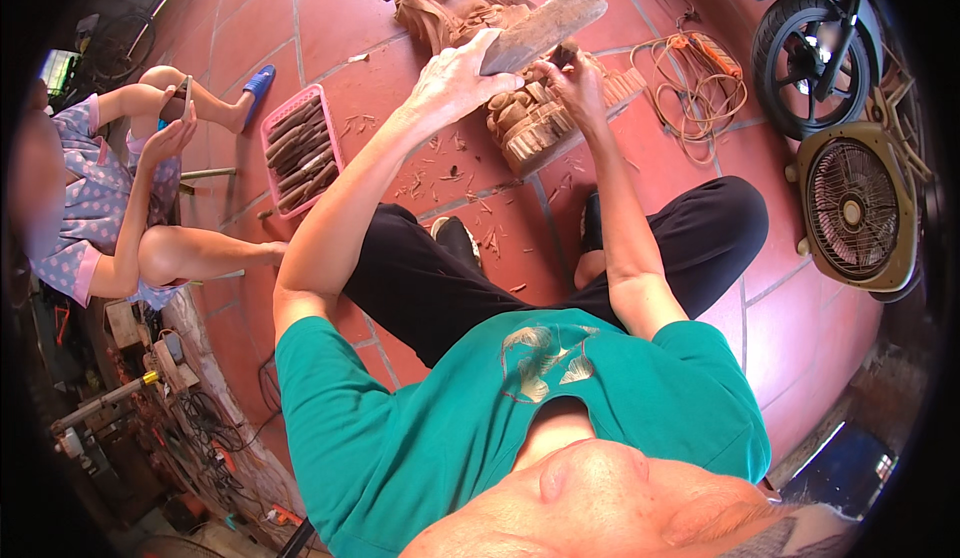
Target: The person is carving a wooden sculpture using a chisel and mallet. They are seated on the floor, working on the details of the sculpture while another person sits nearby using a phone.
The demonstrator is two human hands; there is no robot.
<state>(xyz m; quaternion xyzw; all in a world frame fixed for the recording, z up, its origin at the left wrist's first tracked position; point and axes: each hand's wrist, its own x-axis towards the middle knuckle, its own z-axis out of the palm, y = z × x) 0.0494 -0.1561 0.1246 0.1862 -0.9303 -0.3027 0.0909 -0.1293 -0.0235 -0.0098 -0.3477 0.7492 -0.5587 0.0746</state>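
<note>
My left hand point(455, 80) is wrapped round a flat, paddle-like wooden mallet point(550, 26), which slants up to the right above a carving. Close beside it, the fingers of my right hand point(580, 86) close on a chisel point(563, 54); only its dark handle end shows, and its blade is hidden. Under both hands lies a partly carved brown wood block point(530, 136) with rounded relief shapes and a flat base. Past the mallet, a larger carved wooden figure point(450, 0) rests on the tiles.
A pink basket point(268, 148) of wooden-handled tools stands left, near a seated person point(110, 183) holding a phone. Wood chips litter the red tile floor point(400, 258). To the right are an orange cord coil point(690, 88), a motorbike wheel point(812, 66) and a box fan point(860, 208).
</note>
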